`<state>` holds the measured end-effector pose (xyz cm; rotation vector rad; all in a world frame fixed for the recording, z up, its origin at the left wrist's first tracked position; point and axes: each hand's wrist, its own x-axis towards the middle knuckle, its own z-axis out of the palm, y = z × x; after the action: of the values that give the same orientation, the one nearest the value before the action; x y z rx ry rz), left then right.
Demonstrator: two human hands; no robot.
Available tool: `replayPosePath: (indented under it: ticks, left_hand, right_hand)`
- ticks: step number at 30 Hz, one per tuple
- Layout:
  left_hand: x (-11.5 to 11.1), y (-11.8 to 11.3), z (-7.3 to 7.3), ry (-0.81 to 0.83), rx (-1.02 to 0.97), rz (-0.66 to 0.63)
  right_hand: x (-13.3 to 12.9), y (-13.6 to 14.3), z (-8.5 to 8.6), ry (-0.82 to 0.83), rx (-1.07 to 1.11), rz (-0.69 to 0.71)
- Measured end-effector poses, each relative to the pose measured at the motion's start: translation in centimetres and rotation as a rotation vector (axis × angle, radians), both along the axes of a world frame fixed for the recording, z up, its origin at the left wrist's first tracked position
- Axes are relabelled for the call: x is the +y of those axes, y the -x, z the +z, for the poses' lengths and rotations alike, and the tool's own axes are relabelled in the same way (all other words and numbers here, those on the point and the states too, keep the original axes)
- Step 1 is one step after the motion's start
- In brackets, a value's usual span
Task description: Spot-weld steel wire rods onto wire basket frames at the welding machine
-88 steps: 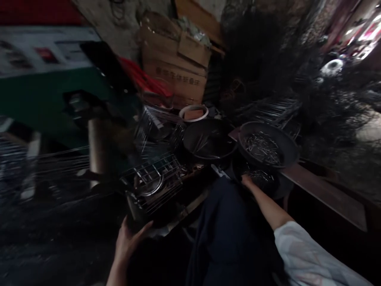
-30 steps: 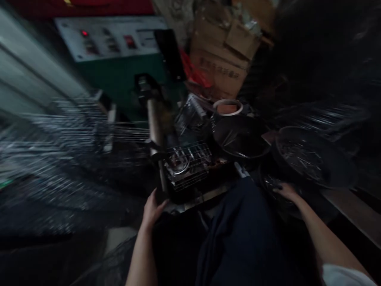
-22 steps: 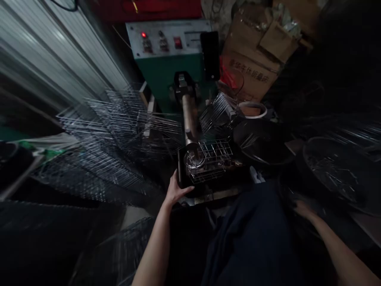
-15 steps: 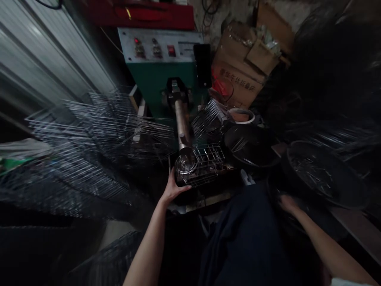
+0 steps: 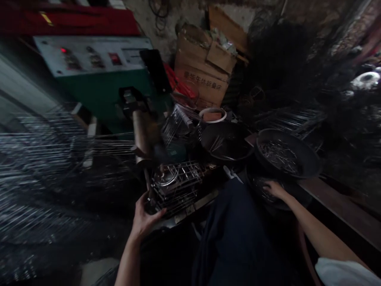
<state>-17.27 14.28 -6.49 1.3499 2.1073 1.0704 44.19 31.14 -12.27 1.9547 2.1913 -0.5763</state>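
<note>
A small wire rack (image 5: pixel 181 184) with a round wire ring (image 5: pixel 166 176) on it stands under the metal cylinder (image 5: pixel 143 135) of a green machine. At the rack's near left corner is my left hand (image 5: pixel 144 218), its thumb and fingers spread around the edge. My right hand (image 5: pixel 274 190) reaches into a dark bowl (image 5: pixel 300 198) at the lower right, where small shiny pieces lie. Its fingertips are bent down among them, too dim to tell whether they pinch anything. Just above is another bowl (image 5: pixel 309 161) with many short metal pieces.
Stacked wire racks (image 5: pixel 44 159) fill the left side. The machine's panel (image 5: pixel 98 55) has a lit red lamp. A dark pan (image 5: pixel 226 143) with a few rods, a white-rimmed bucket (image 5: pixel 212 114) and a cardboard box (image 5: pixel 202 79) stand beyond the rack.
The view has swung to the right, so the machine and rack appear further left. My right hand shows more clearly in the bowl. My left hand remains at the rack.
</note>
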Motion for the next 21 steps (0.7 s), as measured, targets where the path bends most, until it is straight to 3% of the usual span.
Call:
replayPosePath:
  ticks: [4, 8, 14, 21]
  left_hand:
    - [-3.1, -0.8, 1.4, 0.083, 0.114, -0.038]
    - [-4.5, -2.1, 3.0, 0.202, 0.337, -0.092]
    - [-3.1, -5.2, 5.5, 0.363, 0.576, -0.199]
    - [-1.7, -7.7, 8.5, 0.407, 0.603, -0.139]
  right_hand:
    - [0.0, -0.6, -0.3, 0.031, 0.006, -0.034]
    - [-0.3, -0.7, -0.8, 0.09, -0.013, -0.006]
    - [-0.8, 1.1, -1.0, 0.161, 0.058, 0.048]
    - [-1.5, 1.2, -0.6, 0.17, 0.232, -0.225]
